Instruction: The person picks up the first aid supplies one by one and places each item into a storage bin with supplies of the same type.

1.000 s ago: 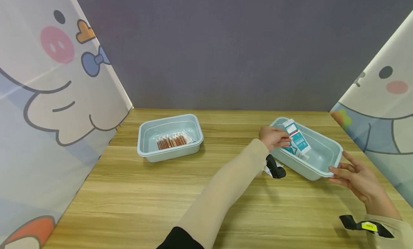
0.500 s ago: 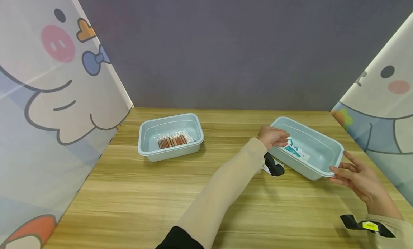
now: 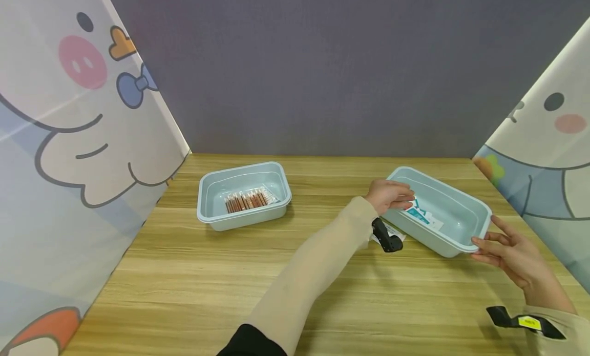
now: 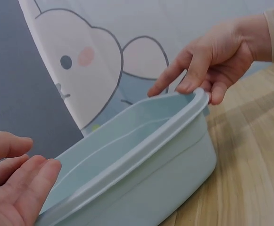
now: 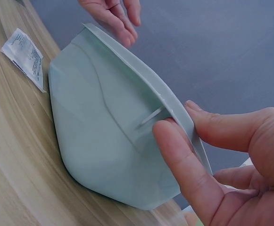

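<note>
My left hand (image 3: pixel 389 194) hovers over the near left end of a pale blue plastic basket (image 3: pixel 428 241) on the right. Its fingers are relaxed and nothing shows between them in the left wrist view. With thumb and fingers my right hand (image 3: pixel 511 248) pinches the basket's rim at its right corner. Inside lie teal-and-white packets (image 3: pixel 424 217), partly covered by the left hand. A white printed packet (image 5: pixel 26 54) rests on the table beside the basket in the right wrist view.
Farther left stands a second pale blue basket (image 3: pixel 251 218), holding several clear packs with brown sticks (image 3: pixel 244 200). A grey panel (image 3: pixel 322 79) closes off the back of the wooden table (image 3: pixel 193 289), and cartoon-printed sheets flank both sides.
One second ago a teal-and-white packet stood tilted by the left fingers above the basket; it now lies inside. The left hand has since shifted slightly left. My right hand keeps its grip.
</note>
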The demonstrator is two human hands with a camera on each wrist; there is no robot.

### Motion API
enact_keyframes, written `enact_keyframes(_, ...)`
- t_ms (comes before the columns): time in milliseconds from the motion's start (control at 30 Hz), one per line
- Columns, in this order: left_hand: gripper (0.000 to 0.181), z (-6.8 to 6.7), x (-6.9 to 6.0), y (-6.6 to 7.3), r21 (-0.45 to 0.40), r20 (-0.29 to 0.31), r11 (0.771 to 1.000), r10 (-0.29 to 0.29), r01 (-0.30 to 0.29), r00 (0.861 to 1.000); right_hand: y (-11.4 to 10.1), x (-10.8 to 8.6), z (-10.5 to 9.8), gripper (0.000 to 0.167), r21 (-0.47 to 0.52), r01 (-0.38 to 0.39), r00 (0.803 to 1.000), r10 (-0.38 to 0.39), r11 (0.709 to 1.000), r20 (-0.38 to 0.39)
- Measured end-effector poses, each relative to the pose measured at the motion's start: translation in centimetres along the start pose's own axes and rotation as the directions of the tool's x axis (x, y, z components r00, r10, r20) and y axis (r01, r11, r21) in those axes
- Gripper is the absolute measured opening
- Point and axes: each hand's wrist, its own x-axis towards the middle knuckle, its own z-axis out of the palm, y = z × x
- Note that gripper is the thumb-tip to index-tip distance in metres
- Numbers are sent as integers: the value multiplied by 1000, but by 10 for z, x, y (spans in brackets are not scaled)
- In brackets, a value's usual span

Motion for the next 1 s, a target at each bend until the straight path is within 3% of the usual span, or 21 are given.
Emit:
enact_keyframes(300, 22, -9, -9, 0, 38, 105, 999, -13, 9, 994, 0, -1, -2, 97, -1, -7, 1000, 7, 1000, -8)
enact_keyframes(533, 22, -34, -17, -3, 39, 199, 999, -13, 6, 980, 1, 0, -1, 97, 1, -11, 1000, 11, 1000, -8)
enact_keyframes(733, 23, -54, -24, -6, 44, 163, 999, -27, 20, 986, 0, -1, -2, 97, 0, 1, 1000, -1, 1000, 1)
enact_keyframes(867, 23, -63, -27, -10, 138, 130, 990, 5, -23, 992, 0, 0, -1, 96, 1, 4, 1000, -4, 1000, -1)
enact_keyframes(1000, 24, -75, -25, -19, 259, 98, 962, 57, -81, 994, 0, -1, 1, 96, -4, -1, 1000, 1, 1000, -7)
